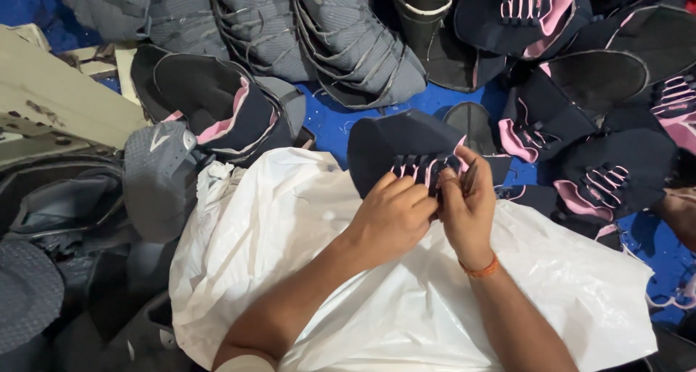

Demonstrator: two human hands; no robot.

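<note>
A dark navy fabric shoe upper with pink lace loops and pink lining (403, 154) sits between 2 bare hands at the centre of the frame, lifted just above a crumpled white plastic sack (304, 234) that covers the worker's lap, apparently as a clean rest for the piece. The left hand (391, 216) is closed, its fingertips pinching the near edge of the upper by the pink loops, which steadies the soft piece. The right hand (467, 205), an orange thread band (481, 269) at its wrist, is also closed and grips a thin dark tool (471, 175) held upright against the loops; what kind of tool it is cannot be told at this size. Both hands touch the upper, and their fingertips meet over the loop row, so the work falls close under the eyes. Beyond the sack, more navy-and-pink uppers (580, 125) lie heaped to the right on a blue floor covering (326, 122), within easy arm's reach. Nested stacks of grey pinstriped uppers (341, 38) line the top edge, sorted apart from the pink kind. To the left lie a grey mesh upper (161, 176) and a pale, worn board (58, 96).
</note>
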